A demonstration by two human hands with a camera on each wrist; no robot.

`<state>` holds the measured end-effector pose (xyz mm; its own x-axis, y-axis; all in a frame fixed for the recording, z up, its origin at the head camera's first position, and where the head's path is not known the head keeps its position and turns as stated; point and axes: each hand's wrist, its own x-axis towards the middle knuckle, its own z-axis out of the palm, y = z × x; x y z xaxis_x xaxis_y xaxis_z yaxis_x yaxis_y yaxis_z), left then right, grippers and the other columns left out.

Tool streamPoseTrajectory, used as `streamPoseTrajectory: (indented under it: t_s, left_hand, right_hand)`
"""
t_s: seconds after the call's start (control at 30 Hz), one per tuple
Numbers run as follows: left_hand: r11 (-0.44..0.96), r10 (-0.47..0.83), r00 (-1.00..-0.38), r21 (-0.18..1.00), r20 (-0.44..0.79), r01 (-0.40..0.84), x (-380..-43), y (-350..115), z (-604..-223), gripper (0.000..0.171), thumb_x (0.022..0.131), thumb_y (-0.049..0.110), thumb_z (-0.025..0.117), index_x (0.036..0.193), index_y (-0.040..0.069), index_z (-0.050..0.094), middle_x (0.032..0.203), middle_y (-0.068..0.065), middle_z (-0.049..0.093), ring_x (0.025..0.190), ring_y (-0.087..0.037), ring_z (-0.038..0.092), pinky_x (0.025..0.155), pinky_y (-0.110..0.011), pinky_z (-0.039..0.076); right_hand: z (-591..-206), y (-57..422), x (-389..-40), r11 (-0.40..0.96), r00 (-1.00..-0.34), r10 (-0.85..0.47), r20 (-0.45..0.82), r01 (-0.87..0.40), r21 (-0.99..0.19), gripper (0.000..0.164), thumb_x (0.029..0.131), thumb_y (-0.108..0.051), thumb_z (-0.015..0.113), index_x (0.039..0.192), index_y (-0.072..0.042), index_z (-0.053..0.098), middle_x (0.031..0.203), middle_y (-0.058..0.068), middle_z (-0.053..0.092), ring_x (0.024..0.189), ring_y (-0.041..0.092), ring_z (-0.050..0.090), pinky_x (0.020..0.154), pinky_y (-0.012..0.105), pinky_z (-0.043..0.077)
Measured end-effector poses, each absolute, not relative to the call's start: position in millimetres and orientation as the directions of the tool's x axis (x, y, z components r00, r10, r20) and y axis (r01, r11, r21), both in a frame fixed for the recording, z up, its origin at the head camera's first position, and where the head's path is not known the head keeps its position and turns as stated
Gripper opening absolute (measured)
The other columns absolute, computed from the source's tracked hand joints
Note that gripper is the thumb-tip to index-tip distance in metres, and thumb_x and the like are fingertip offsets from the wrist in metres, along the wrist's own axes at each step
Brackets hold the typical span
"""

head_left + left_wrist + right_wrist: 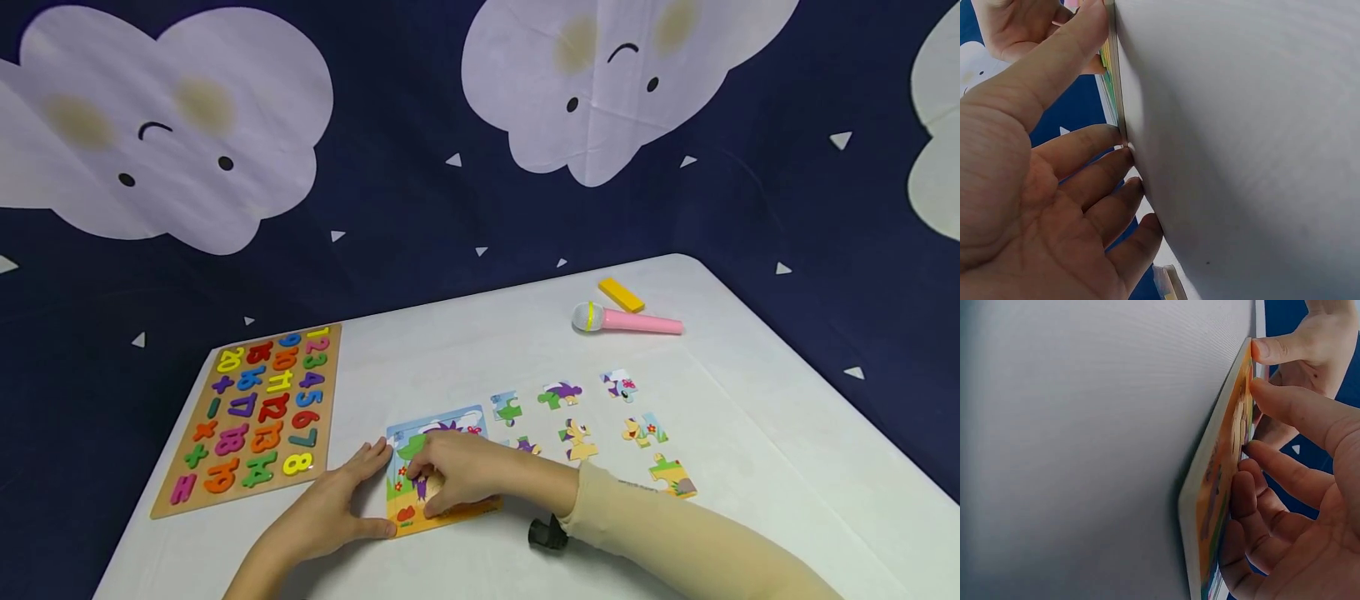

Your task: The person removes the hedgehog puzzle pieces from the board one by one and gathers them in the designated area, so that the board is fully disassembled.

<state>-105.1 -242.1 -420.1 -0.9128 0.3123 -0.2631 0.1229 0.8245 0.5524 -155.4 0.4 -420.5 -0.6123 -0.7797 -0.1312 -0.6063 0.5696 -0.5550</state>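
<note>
A colourful picture puzzle board (401,431) lies flat on the white table. My left hand (326,508) spans its left side, thumb at the near corner and fingers reaching toward the far one. In the left wrist view, the outstretched fingers (1119,194) line up along the board's edge. My right hand (465,471) is over the middle of the board, fingers bent down onto the picture. The right wrist view shows its thumb and index fingertips apart on the board's face (1216,481); I cannot tell whether they pinch a piece. Part of the picture is hidden beneath this hand.
Several loose puzzle pieces (577,439) lie to the right, some behind the right forearm. A wooden number board (247,425) is at the left. Farther back are a pink toy microphone (637,322) and a yellow block (621,295). A black object (546,535) shows near the right wrist.
</note>
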Motion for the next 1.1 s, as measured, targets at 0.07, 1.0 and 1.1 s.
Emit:
streamPoseTrajectory:
  t_s: [0.07,1.0,1.1]
  left_hand:
    - [0.825,0.312,-0.913,0.551,-0.263,0.123,-105,-242,-420,0.106,0.073,0.048,0.097,0.161,0.013,0.050,0.173,-0.013,0.037,0.161,-0.047,0.030,0.126,-0.071,0.028]
    - [0.827,0.303,-0.915,0.551,-0.268,0.112,-105,-243,-422,0.107,0.072,0.049,0.098,0.161,0.014,0.050,0.173,-0.012,0.037,0.161,-0.047,0.030,0.125,-0.074,0.028]
    - [0.824,0.306,-0.914,0.554,-0.266,0.115,-105,-243,-422,0.108,0.072,0.049,0.098,0.161,0.014,0.050,0.173,-0.012,0.037,0.162,-0.046,0.029,0.126,-0.073,0.028]
  right_hand:
    - [-420,0,-154,0.575,-0.618,-0.775,-0.132,-0.603,-0.554,0.044,0.087,-0.034,0.092,0.126,-0.019,0.078,0.115,-0.012,0.069,0.099,-0.002,0.055,0.096,0.017,0.052]
    - [-421,-10,-150,0.580,-0.654,-0.748,-0.116,-0.559,-0.592,0.051,0.077,-0.025,0.099,0.121,-0.012,0.076,0.086,-0.015,0.063,0.078,-0.003,0.053,0.075,0.012,0.049]
    - [-421,-8,-150,0.583,-0.655,-0.746,-0.118,-0.557,-0.592,0.050,0.078,-0.025,0.098,0.121,-0.012,0.077,0.087,-0.016,0.064,0.079,-0.004,0.054,0.076,0.011,0.049]
